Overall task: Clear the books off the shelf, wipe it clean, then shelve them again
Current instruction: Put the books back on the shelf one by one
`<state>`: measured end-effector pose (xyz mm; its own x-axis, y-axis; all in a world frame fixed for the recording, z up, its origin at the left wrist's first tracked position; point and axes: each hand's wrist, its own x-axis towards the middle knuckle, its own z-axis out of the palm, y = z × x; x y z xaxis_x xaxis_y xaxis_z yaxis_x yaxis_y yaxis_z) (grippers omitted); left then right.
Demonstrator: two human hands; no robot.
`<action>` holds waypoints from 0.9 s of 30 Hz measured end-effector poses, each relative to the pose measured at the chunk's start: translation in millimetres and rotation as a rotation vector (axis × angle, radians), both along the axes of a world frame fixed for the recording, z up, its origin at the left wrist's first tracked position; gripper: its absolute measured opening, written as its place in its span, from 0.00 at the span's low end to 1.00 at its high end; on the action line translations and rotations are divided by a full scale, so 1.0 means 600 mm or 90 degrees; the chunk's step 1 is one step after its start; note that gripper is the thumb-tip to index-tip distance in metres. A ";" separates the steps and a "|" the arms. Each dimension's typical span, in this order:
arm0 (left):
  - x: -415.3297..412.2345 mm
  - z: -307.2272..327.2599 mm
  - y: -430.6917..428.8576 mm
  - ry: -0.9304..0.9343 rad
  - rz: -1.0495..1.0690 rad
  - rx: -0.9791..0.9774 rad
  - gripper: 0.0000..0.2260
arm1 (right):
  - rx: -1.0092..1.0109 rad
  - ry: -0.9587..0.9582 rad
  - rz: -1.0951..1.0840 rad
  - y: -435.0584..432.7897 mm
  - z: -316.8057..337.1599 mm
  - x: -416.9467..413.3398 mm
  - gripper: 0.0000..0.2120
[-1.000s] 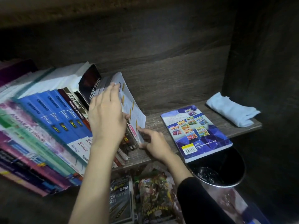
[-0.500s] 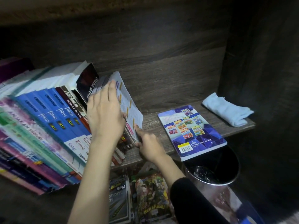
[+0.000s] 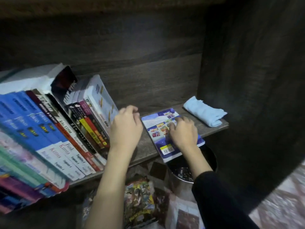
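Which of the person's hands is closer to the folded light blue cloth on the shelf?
Right. The right hand lies on the flat blue book just left of the cloth; the left hand hovers farther left, beside the leaning books.

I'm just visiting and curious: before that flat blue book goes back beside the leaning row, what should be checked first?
1. Right hand on blue book: touching; grip cannot tell.
2. Left hand free: ok, holds nothing.
3. Leaning row steady: cannot tell.
4. Bare shelf beside the row: ok.
5. Cloth out of the way: ok, far right.
6. Book fully on shelf: not ok, corner overhangs the bin.
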<state>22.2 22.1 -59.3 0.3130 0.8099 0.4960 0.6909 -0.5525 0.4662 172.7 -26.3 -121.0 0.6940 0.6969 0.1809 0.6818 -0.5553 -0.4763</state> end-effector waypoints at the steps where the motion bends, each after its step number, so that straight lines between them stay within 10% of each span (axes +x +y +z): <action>1: 0.008 -0.009 0.002 0.057 0.031 -0.081 0.11 | -0.039 0.009 -0.028 -0.006 -0.004 0.009 0.23; 7: 0.055 -0.064 0.001 0.256 0.081 -0.332 0.19 | -0.136 0.078 -0.062 -0.034 -0.010 0.039 0.32; 19: 0.102 -0.107 0.004 0.135 0.079 -0.464 0.17 | -0.093 0.281 -0.102 -0.024 0.000 0.056 0.27; 27: 0.102 -0.121 0.028 -0.143 0.080 -0.523 0.12 | 0.185 0.827 -0.034 -0.048 0.024 0.056 0.18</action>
<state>83.1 38.7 -132.2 0.1614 0.9612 -0.2236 0.5678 0.0949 0.8177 206.1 -55.1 -106.7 0.4991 0.7130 -0.4925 -0.3740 -0.3354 -0.8646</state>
